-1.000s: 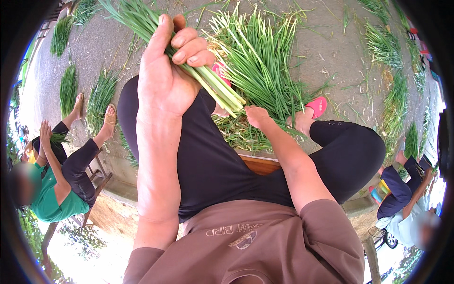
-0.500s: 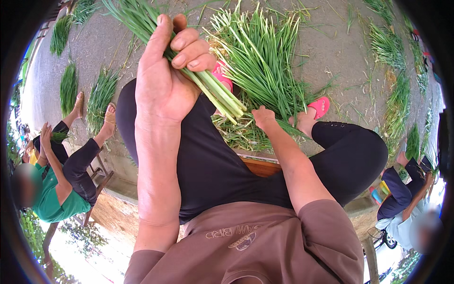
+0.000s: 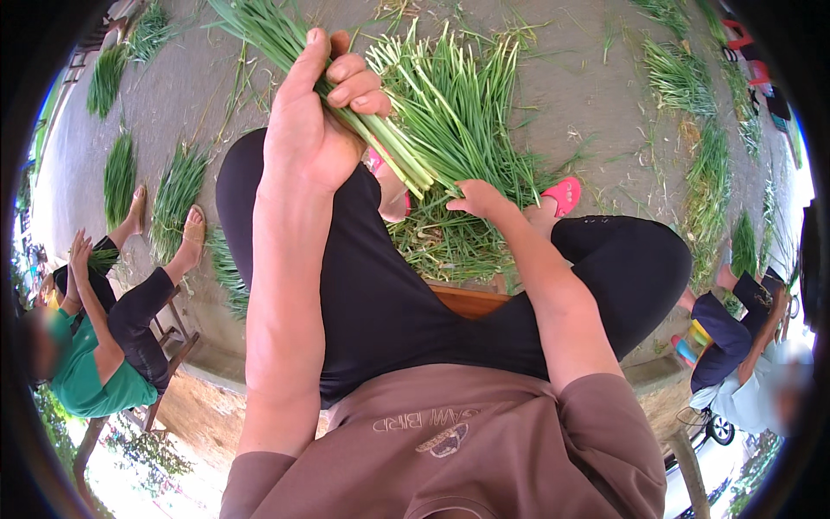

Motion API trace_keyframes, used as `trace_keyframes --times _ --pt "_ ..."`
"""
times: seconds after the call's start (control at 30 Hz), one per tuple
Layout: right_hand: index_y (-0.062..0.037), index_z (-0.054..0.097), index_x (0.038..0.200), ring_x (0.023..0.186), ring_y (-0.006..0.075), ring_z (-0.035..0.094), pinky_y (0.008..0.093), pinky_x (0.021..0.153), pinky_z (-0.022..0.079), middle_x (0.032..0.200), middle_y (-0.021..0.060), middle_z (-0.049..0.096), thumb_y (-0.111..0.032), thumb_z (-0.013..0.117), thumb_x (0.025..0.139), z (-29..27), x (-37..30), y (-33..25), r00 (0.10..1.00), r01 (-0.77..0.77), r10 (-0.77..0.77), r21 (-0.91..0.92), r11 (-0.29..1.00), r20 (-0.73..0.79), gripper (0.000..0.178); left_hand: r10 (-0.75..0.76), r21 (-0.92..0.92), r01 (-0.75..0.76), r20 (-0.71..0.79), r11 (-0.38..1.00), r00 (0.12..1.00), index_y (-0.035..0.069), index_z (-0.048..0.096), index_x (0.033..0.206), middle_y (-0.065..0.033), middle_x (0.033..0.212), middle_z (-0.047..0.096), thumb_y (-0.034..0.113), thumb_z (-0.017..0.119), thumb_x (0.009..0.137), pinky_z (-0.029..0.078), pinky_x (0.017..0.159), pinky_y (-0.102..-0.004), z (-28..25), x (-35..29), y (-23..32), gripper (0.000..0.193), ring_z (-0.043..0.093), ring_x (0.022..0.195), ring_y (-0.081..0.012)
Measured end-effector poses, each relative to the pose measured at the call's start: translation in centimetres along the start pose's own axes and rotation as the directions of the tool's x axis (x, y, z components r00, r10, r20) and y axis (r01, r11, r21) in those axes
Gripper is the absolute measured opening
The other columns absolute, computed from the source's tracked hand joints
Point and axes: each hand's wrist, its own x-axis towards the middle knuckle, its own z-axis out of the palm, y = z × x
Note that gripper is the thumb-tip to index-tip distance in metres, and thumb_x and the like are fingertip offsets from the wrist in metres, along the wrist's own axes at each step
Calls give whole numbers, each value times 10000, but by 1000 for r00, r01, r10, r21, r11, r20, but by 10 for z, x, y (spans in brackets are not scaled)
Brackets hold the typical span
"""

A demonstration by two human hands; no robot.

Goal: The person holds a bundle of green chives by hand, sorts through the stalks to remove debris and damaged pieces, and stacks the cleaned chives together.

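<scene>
My left hand (image 3: pixel 320 121) is raised and closed around a bunch of long green chives (image 3: pixel 389 143). Their pale cut ends slant down to the right, and the leaves trail off to the upper left. Low beside those stem ends is my right hand (image 3: pixel 481 201), its fingers curled and its thumb toward the bunch. Whatever lies between these fingers is too small to make out. Just beyond it, a large heap of chives (image 3: pixel 458 104) covers the ground between my feet. Loose trimmed leaves (image 3: pixel 450 246) lie nearer to me, under my right hand.
My pink sandal (image 3: pixel 564 197) stands right of the heap. A wooden stool edge (image 3: pixel 467 300) shows between my legs. More chive bundles (image 3: pixel 119 177) lie at left, others (image 3: pixel 709 173) at right. Seated people work on the left (image 3: pixel 108 355) and right (image 3: pixel 735 381).
My right hand has come slightly left and up, closer to the stem ends. My left hand still grips the bunch, whose ends have shifted slightly left. The whole view has shifted slightly.
</scene>
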Motion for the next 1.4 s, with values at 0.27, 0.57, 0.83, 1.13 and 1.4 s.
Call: trace_keyframes --times 0.27,0.57,0.83,1.13,1.4 --pt "-17 652 834 798 291 624 404 737 480 807 163 634 -504 688 735 -138 -43 -45 994 -87 78 113 990 76 498 -8 14 9 -18 1000 1000 51 514 950 21 660 401 248 498 953 353 539 -250 3 4 -15 198 362 536 -77" --pt "-44 629 856 640 109 537 243 569 454 742 1 588 -338 653 834 -265 -147 -98 911 253 95 727 639 -400 296 -6 73 11 -63 997 998 48 505 996 -3 774 462 178 515 934 423 581 -273 12 5 -34 144 435 610 -92" --pt "-41 621 890 660 67 538 219 562 465 781 -11 601 -329 666 848 -268 -157 -71 666 324 275 601 731 -693 295 -26 113 39 -115 993 993 52 532 987 -91 888 579 137 524 913 517 797 -416 25 8 -57 113 588 748 -226" --pt "-24 631 905 711 134 568 258 630 514 899 75 573 -164 689 821 -262 -135 -96 311 555 64 236 798 -948 173 -40 129 52 -92 990 995 75 514 1068 -4 777 449 126 554 908 419 565 -275 36 5 -76 173 435 594 -104" --pt "-42 644 949 860 194 540 269 686 475 1020 106 501 55 720 709 -248 -128 -151 1 496 -359 -311 810 -933 269 -204 149 221 -120 964 972 61 528 1118 50 728 409 303 554 922 354 508 -213 26 8 -88 312 357 537 -36"
